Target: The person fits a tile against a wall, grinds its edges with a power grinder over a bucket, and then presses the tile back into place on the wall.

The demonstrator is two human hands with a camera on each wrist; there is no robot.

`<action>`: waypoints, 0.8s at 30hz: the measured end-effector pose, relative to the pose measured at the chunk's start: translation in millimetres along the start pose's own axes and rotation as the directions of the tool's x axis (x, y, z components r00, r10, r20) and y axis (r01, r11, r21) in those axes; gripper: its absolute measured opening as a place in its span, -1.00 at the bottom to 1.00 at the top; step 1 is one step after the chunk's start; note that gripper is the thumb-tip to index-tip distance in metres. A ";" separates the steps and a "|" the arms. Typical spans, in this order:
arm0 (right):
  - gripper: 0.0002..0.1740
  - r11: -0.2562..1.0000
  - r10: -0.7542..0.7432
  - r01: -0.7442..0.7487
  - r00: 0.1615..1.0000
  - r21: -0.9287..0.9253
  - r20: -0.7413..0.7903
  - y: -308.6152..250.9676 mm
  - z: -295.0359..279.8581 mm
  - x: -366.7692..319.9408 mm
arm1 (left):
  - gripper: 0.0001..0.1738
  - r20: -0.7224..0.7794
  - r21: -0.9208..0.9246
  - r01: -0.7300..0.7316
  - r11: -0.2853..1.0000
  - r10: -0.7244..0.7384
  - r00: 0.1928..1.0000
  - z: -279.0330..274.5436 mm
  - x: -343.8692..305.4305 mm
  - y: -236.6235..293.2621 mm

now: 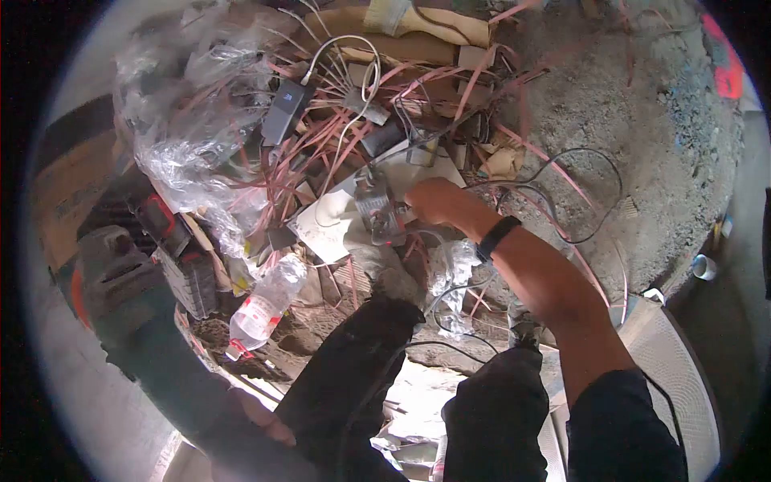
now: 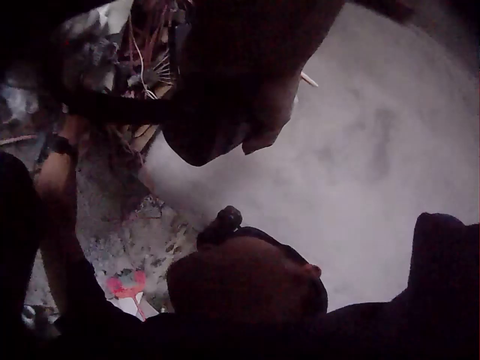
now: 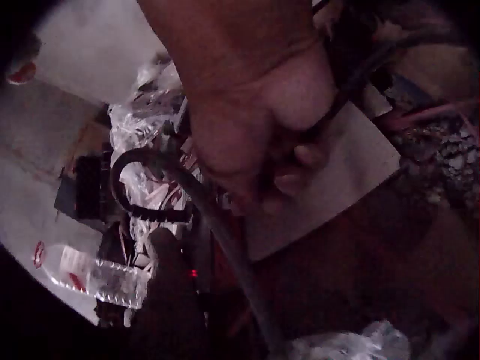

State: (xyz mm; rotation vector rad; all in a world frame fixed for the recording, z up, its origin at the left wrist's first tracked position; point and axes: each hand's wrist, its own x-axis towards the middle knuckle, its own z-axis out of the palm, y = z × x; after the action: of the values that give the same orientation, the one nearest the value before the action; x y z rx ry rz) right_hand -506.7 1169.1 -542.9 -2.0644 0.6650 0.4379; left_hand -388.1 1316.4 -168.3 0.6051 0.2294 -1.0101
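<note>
Near the middle of the head view my right hand (image 1: 438, 202) has its fingers curled beside a scuffed grey box-like device (image 1: 376, 210). In the right wrist view, a black cable (image 3: 367, 71) runs into the palm of my right hand (image 3: 259, 135), which grips it; the cable's end is hidden in the fingers. A small red light (image 3: 193, 273) glows beside the hand. My left hand (image 1: 261, 418) is low by the left thigh, in shadow. A thin white stick (image 2: 309, 79) juts out beside the dark left hand (image 2: 262, 120); I cannot tell how its fingers lie.
A white board (image 1: 325, 229) lies under the device. Around it are tangled pink straps (image 1: 309, 153), clear plastic wrap (image 1: 189, 128), a black adapter (image 1: 285, 111) and a brush (image 1: 426, 20). A plastic bottle (image 1: 267, 305) and a power tool (image 1: 116, 265) lie left. Grey rubble (image 1: 666, 153) spreads right.
</note>
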 end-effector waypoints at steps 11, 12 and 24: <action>-0.70 0.999 0.028 -0.036 0.978 -0.035 -0.207 -9.8 -12.0 -8.6 | -0.46 0.115 0.648 0.029 0.761 -0.136 0.984 49.6 8.2 -0.1; -0.66 1.000 0.023 -0.028 0.930 -0.010 -0.366 -25.1 -30.8 -28.4 | -0.40 -0.036 0.808 0.139 0.573 -0.186 0.982 56.0 1.6 15.7; -0.05 0.407 0.019 0.301 0.941 0.862 -0.338 -296.3 -210.9 -357.8 | -0.20 -0.158 0.784 0.244 0.571 -0.197 0.968 112.2 -202.4 -39.9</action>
State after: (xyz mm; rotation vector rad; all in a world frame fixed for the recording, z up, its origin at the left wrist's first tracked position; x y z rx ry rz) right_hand -599.1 1229.6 -44.8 -1.0689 0.6720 -0.3464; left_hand -538.4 1383.2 -0.8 1.4713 -0.1407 -1.3407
